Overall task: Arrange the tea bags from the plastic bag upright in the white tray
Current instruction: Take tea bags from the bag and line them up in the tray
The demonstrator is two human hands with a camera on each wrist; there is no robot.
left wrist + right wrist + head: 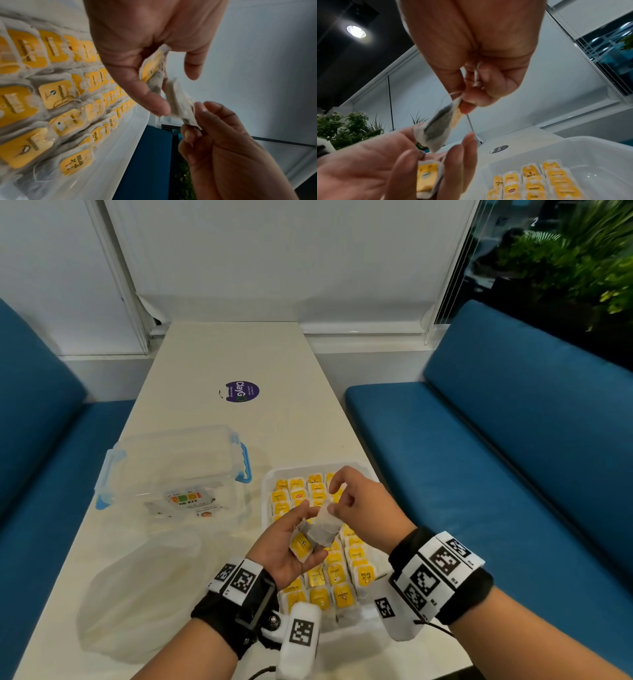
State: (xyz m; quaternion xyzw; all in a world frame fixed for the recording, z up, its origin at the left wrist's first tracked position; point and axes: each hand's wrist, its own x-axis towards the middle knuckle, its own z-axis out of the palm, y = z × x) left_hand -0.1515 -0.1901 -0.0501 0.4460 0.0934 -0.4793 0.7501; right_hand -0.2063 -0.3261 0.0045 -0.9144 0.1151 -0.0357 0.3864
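Both hands hover over the white tray (268, 481), which holds rows of yellow-tagged tea bags (337, 575) standing close together. My left hand (308, 537) is palm up and holds a tea bag with a yellow tag (301, 546) between thumb and fingers. The right hand (337, 505) pinches the top end of a second tea bag (323, 529), which hangs down against the left fingers. In the right wrist view this hanging bag (436, 128) shows dark tea inside, above the left hand's tagged bag (427, 175). The crumpled plastic bag (137, 587) lies left of the tray.
A clear lidded box with blue clips (171, 463) stands behind the plastic bag on the pale table (239, 354). A purple round sticker (242, 391) is further back. Blue benches (496, 440) flank the table on both sides.
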